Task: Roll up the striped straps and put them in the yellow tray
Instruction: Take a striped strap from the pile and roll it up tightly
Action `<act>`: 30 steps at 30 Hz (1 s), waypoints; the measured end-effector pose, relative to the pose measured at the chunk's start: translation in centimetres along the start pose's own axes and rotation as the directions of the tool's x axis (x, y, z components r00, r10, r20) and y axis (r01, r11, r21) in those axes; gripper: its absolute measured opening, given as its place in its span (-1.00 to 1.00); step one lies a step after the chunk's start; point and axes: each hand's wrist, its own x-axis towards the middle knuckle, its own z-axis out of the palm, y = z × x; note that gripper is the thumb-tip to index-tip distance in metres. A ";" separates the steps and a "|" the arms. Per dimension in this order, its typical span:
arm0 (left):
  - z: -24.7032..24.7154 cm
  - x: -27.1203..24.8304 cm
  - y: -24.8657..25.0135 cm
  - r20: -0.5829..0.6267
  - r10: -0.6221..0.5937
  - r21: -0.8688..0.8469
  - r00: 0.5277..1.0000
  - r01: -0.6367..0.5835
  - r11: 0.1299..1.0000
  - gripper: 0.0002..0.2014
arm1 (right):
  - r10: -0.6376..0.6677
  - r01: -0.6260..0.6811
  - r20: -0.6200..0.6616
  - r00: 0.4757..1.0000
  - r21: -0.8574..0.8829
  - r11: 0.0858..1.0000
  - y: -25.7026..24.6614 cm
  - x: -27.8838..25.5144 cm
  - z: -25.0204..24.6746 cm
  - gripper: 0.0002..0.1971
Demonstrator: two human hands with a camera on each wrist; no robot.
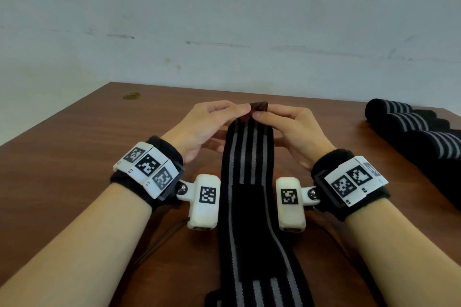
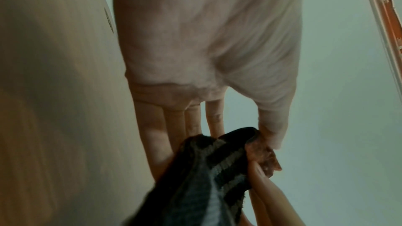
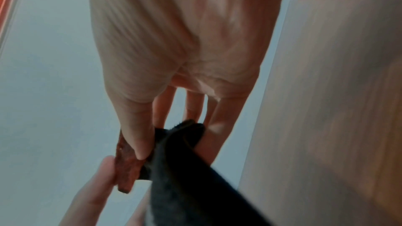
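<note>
While left hand (image 1: 212, 119) and right hand (image 1: 291, 124) pinch its far end, the striped strap (image 1: 249, 182) runs lengthwise toward the near counter (image 1: 74, 157) edge.

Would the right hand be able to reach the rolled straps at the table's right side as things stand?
Probably yes, once it lets go. The right hand pinches the end of the striped strap with the left hand; the bare table lies between it and the rolled straps.

The strap (image 1: 247, 182) is black with grey lengthwise stripes and a reddish-brown tab (image 1: 258, 107) at its far end. Rolled straps (image 1: 409, 127) at the bench's right edge are black with grey stripes. The bench (image 1: 74, 157) is reddish-brown woodgrain.
</note>
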 end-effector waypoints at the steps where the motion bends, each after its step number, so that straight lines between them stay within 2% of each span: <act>1: 0.0 0.1 -0.1 -0.009 0.008 0.003 1.000 -0.008 1.000 -0.72 | -0.006 0.006 0.000 1.000 -0.003 1.000 0.0 0.0 0.0 -0.73; 6: -0.2 0.0 -0.2 -0.057 0.032 -0.010 0.998 -0.032 0.999 -0.77 | 0.011 -0.014 0.096 0.995 0.032 0.999 -0.3 -0.1 0.0 -0.71; 8: -0.2 0.0 -0.1 -0.060 0.034 -0.003 0.998 -0.034 0.999 -0.78 | 0.024 -0.029 0.113 0.993 0.045 0.999 -0.4 -0.1 0.0 -0.61; 12: -0.3 -0.2 -0.2 -0.062 0.079 0.054 0.995 -0.075 0.996 -0.83 | 0.002 -0.002 0.021 1.000 0.036 0.999 -0.1 0.1 0.0 -0.73; 16: -0.1 -0.1 0.1 -0.044 0.066 0.035 0.997 -0.065 0.997 -0.80 | -0.047 0.047 -0.024 0.999 0.019 0.999 0.0 0.2 -0.1 -0.75; 20: 0.0 -0.1 0.1 -0.015 0.015 -0.006 1.000 -0.015 1.000 -0.77 | -0.087 0.087 -0.019 0.996 -0.008 0.996 0.0 0.2 -0.4 -0.76; 25: -0.2 -0.1 0.0 -0.024 0.012 -0.013 1.000 -0.012 1.000 -0.87 | -0.120 0.120 -0.004 0.993 -0.031 0.992 0.2 0.5 -0.5 -0.76; 28: -0.3 -0.3 0.1 -0.008 -0.030 -0.024 1.000 0.030 0.999 -0.81 | -0.144 0.144 0.005 0.990 -0.027 0.989 0.2 0.4 -0.5 -0.73; 30: 0.0 -0.4 0.2 0.084 -0.088 -0.074 0.993 0.094 0.993 -0.61 | -0.184 0.184 -0.011 0.983 -0.037 0.982 0.1 0.3 -0.5 -0.73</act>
